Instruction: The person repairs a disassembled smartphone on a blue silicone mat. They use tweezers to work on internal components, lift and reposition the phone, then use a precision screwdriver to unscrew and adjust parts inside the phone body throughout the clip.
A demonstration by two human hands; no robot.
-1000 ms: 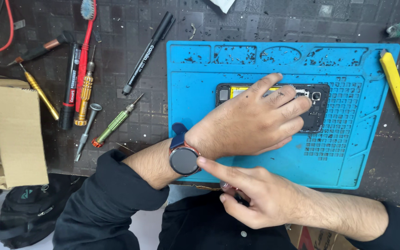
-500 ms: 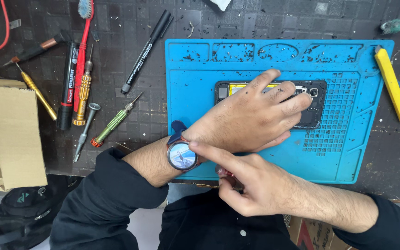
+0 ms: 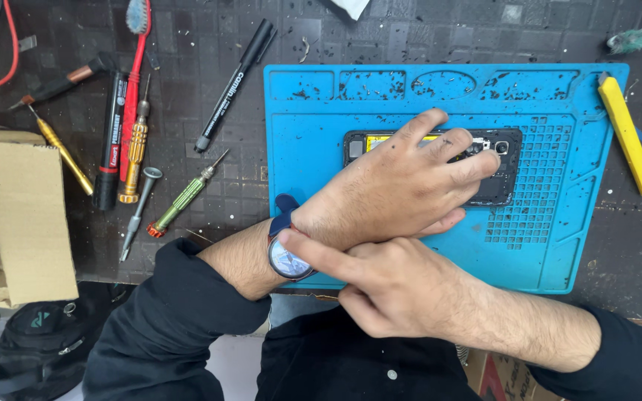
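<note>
Left hand (image 3: 403, 186) flat, fingers spread, pinning opened black phone (image 3: 495, 174) on blue silicone mat (image 3: 559, 252); right hand (image 3: 388, 286) forefinger taps round wristwatch (image 3: 289, 258), holding nothing.

A black phone (image 3: 493, 167) lies flat and crosswise on a blue mat (image 3: 321, 163), its back off and a yellow strip showing inside. A round watch (image 3: 289, 258) with a lit face sits on the wrist.

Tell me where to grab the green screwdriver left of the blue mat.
Pinch the green screwdriver mid-handle, from above. It lies flat and diagonal, thin tip up-right toward the mat, orange cap down-left. The handle is thickest, with bare tabletop on both sides.
</note>
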